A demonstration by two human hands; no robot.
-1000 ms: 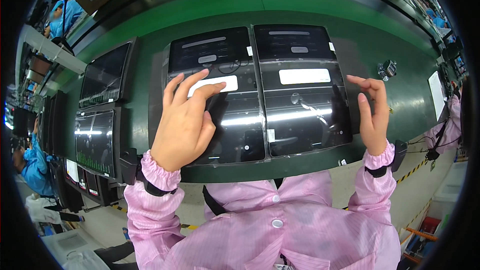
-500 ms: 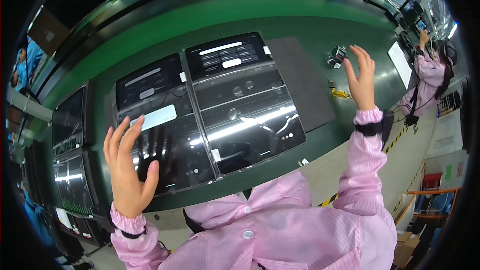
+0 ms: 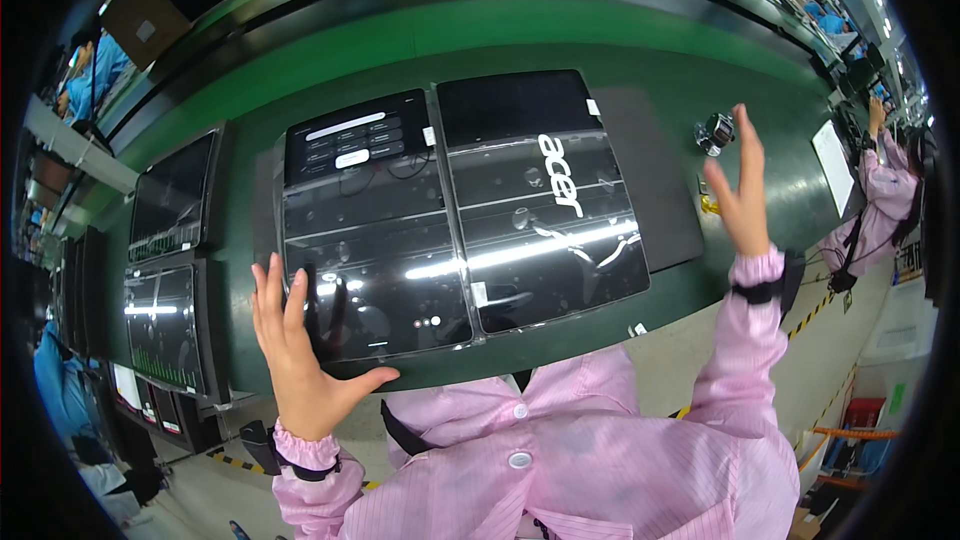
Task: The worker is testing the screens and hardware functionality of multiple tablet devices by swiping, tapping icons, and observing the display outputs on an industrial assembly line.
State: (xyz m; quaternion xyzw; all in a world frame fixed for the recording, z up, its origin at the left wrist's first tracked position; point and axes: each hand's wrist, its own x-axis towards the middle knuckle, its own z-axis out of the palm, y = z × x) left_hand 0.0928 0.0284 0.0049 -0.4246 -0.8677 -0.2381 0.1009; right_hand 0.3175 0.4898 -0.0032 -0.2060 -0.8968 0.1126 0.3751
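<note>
Two large dark touch-screen panels lie flat, side by side, under glossy clear film. On the left panel [image 3: 375,230] a menu is lit, with white bars near its far end. The right panel [image 3: 550,270] shows a large white logo turned sideways. My left hand [image 3: 308,375] is open at the near left corner of the left panel, thumb spread along the near edge; whether it touches is unclear. Nothing is in it. Off to the right of the panels, my right hand [image 3: 742,200] is raised with its fingers apart and empty, near a small black-and-clear device [image 3: 716,133].
A dark grey mat [image 3: 655,180] lies under the panels. Something small and yellow [image 3: 709,203] is partly hidden by my right hand. A white sheet [image 3: 832,166] lies at the far right. More screens [image 3: 170,200] stand at the left. A person in pink [image 3: 880,200] works at the right.
The right panel's menu has given way to a white logo. The left panel's menu now shows brighter. My left hand has drawn back toward the near corner, thumb spreading. The whole view has shifted.
</note>
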